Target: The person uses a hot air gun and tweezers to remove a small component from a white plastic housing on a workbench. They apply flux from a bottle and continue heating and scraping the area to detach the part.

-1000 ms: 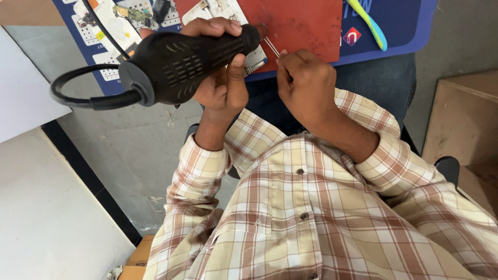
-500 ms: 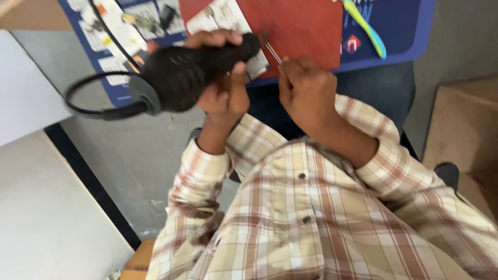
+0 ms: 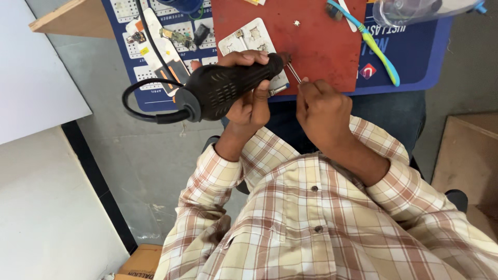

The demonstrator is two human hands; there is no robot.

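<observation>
Hot-air tool [image 3: 228,91], black with a looped cord, is gripped around its body in the left hand [image 3: 250,101], nozzle pointing at the red mat [image 3: 321,41] on the bench. The right hand [image 3: 322,111] pinches thin metal tweezers [image 3: 293,72], tips just by the nozzle over a pale metal plate [image 3: 249,39]. Work looks mid-way: both tools are raised at the plate, nothing set down. Beyond lie a blue-green toothbrush [image 3: 381,57] and small circuit parts [image 3: 174,36].

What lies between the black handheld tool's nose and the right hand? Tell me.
In the head view, only thin metal tweezers span that gap, pinched in the right hand and angled up to the black handheld tool, which the left hand grips.
</observation>
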